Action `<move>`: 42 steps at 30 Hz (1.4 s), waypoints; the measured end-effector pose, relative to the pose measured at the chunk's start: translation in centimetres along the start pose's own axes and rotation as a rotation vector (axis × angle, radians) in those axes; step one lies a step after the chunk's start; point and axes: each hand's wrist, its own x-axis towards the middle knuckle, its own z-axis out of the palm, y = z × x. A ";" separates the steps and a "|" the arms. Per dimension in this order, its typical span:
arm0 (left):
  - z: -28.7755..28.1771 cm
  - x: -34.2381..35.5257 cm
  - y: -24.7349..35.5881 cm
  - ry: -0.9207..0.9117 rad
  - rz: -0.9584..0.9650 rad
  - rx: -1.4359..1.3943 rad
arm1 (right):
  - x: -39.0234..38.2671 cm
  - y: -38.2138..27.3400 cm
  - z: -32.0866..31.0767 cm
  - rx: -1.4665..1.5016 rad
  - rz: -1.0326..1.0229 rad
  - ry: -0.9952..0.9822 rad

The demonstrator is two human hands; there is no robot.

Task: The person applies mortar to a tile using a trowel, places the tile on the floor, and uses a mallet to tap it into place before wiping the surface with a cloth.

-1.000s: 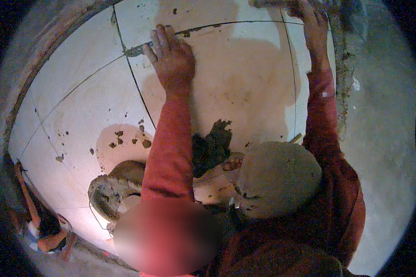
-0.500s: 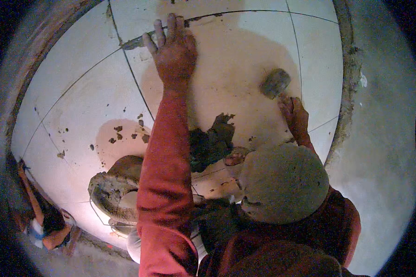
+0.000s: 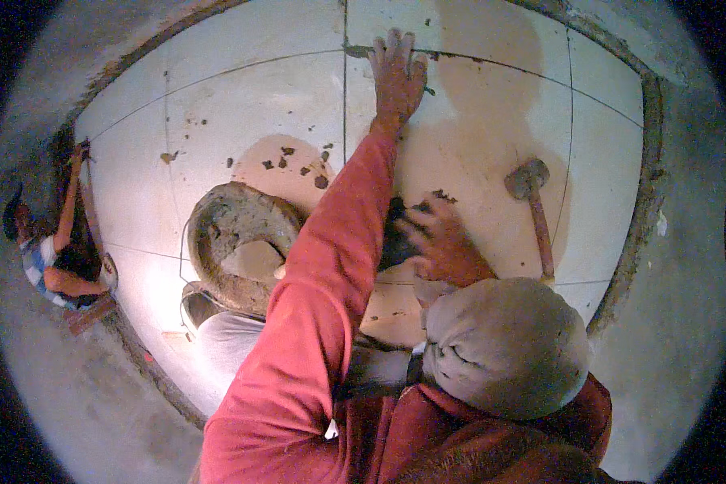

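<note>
Pressing flat with spread fingers, the left hand (image 3: 397, 74) lies on the pale floor tile (image 3: 476, 137) at its far corner, just where the grout lines cross, much as it did a second ago. The right hand (image 3: 437, 242) has changed most: half a second ago it gripped the rubber mallet (image 3: 532, 202) over the tile, and now the mallet lies loose on the tile surface, head away from the person, well apart from both hands. That hand has come back to the near edge of the tile, fingers curled around a dark lump of mortar (image 3: 394, 234) beside the red sleeve; how firmly it holds it cannot be told. So the tapping seems paused and the work has turned to mortar. A crusted mortar pan (image 3: 238, 242) sits to the left, with mortar crumbs (image 3: 294, 161) scattered beyond it.
</note>
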 end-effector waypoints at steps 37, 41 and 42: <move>-12.9 -18.8 8.9 -0.416 -0.202 0.242 | 45.1 -14.2 6.4 0.275 -0.646 0.299; -12.3 -19.0 9.3 -0.399 -0.203 0.232 | 50.9 -12.3 3.1 -0.047 -0.460 0.323; -12.2 -18.8 9.1 -0.394 -0.192 0.237 | 51.2 -12.7 3.3 -0.113 -0.445 0.317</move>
